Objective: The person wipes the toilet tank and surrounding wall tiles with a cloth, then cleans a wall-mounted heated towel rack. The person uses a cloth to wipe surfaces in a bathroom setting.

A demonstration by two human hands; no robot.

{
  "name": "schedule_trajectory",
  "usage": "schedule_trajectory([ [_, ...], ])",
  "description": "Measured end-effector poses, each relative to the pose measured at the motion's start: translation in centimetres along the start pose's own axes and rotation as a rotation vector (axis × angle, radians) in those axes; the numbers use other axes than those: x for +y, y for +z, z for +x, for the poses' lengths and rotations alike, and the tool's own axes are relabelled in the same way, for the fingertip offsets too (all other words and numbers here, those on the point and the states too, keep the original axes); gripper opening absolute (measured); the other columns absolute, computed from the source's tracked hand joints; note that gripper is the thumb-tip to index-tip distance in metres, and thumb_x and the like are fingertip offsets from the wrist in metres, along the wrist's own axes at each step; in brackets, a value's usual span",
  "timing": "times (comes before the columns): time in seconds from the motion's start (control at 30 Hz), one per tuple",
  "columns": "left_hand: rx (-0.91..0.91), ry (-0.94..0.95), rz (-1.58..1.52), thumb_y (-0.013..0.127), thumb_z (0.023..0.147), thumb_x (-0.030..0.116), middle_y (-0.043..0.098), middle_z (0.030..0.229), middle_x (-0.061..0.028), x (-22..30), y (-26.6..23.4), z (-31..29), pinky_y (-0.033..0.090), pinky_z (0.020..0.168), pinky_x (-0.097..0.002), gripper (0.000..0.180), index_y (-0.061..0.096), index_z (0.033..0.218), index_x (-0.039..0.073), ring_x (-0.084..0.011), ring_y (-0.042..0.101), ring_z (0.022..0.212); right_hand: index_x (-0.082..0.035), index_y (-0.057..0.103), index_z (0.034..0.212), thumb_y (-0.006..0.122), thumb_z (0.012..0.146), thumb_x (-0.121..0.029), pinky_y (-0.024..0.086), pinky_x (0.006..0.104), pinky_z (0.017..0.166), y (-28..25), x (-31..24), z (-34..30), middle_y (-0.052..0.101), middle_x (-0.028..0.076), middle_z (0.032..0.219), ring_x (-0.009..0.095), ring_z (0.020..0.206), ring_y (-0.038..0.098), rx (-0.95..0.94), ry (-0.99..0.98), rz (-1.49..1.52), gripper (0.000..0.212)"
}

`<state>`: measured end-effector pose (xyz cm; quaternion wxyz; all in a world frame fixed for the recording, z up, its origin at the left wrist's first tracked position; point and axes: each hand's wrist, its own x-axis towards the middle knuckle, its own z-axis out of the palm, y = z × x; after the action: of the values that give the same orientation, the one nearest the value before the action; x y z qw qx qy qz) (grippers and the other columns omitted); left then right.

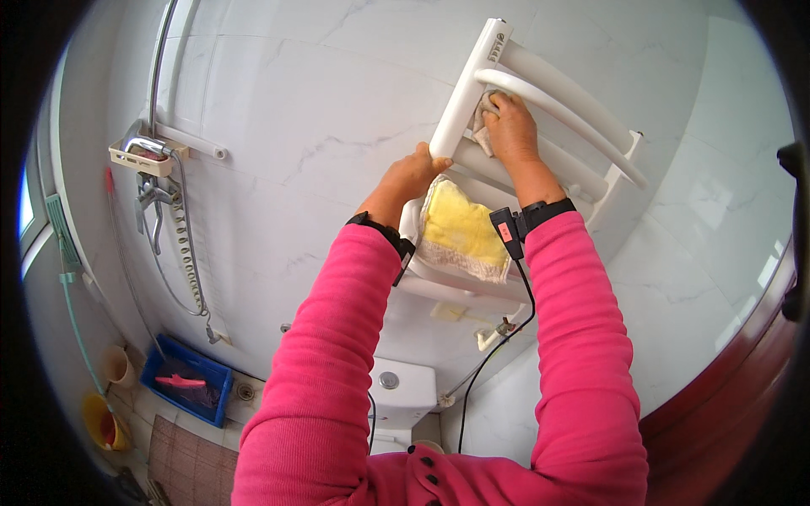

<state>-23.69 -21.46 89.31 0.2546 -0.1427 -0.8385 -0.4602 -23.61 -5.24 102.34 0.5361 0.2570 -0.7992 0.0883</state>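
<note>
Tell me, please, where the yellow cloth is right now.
In the head view, just right of centre, the yellow cloth hangs on the rack, below the right hand.

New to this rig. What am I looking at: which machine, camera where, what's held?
No machine: these are a person's own bare hands, reaching up from pink sleeves. The single picture comes from a wide fisheye camera on the person's head, so straight edges bend near its rim. The surface is a tiled bathroom wall bearing a white rack. The left hand grips the rack's side; the right hand holds a greyish cloth against it. A yellow cloth hangs below.
</note>
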Motion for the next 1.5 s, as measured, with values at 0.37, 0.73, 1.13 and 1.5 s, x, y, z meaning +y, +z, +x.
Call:
schedule_trajectory([
  [0.37, 0.022, 0.025, 0.009, 0.054, 0.097, 0.051, 0.066, 0.103, -0.0308, 0.0, 0.0, 0.0, 0.049, 0.087, -0.0513, 0.058, 0.050, 0.116, -0.003, -0.0458, 0.064, 0.101, -0.005, 0.067, 0.099, 0.067, 0.081, -0.013, 0.051, 0.0443, 0.087, -2.0, 1.2, -2.5, 0.063, 0.017, 0.106, 0.037, 0.097, 0.063, -0.125, -0.202, -0.016, 0.020],
  [0.73, 0.003, -0.010, 0.016, 0.053, 0.098, 0.050, 0.066, 0.106, -0.0297, 0.4, -0.3, -0.3, 0.049, 0.088, -0.0506, 0.057, 0.050, 0.118, -0.002, -0.0455, 0.063, 0.103, -0.001, 0.067, 0.109, 0.067, 0.083, -0.017, 0.051, 0.0397, 0.088, -4.1, 2.2, -2.7, 0.067, 0.019, 0.106, 0.036, 0.097, 0.065, 0.038, -0.110, 0.188, 0.030],
  [1.13, 0.021, 0.004, -0.058, 0.054, 0.096, 0.051, 0.066, 0.108, -0.0294, -1.1, 0.4, 0.6, 0.047, 0.090, -0.0484, 0.059, 0.050, 0.120, -0.002, -0.0437, 0.062, 0.107, -0.009, 0.069, 0.100, 0.070, 0.077, -0.009, 0.052, 0.0451, 0.082, -0.8, -0.6, -4.5, 0.065, 0.014, 0.099, 0.037, 0.093, 0.064, -0.311, -0.243, 0.071, 0.024],
  [1.5, 0.020, 0.093, -0.110, 0.050, 0.097, 0.055, 0.067, 0.108, -0.0258, -2.6, 0.8, 1.9, 0.047, 0.090, -0.0465, 0.060, 0.050, 0.121, 0.000, -0.0413, 0.063, 0.106, -0.010, 0.069, 0.092, 0.063, 0.079, -0.011, 0.054, 0.0455, 0.079, -2.5, 4.4, -7.6, 0.067, 0.013, 0.096, 0.036, 0.089, 0.066, -0.342, -0.280, 0.126, 0.014],
])
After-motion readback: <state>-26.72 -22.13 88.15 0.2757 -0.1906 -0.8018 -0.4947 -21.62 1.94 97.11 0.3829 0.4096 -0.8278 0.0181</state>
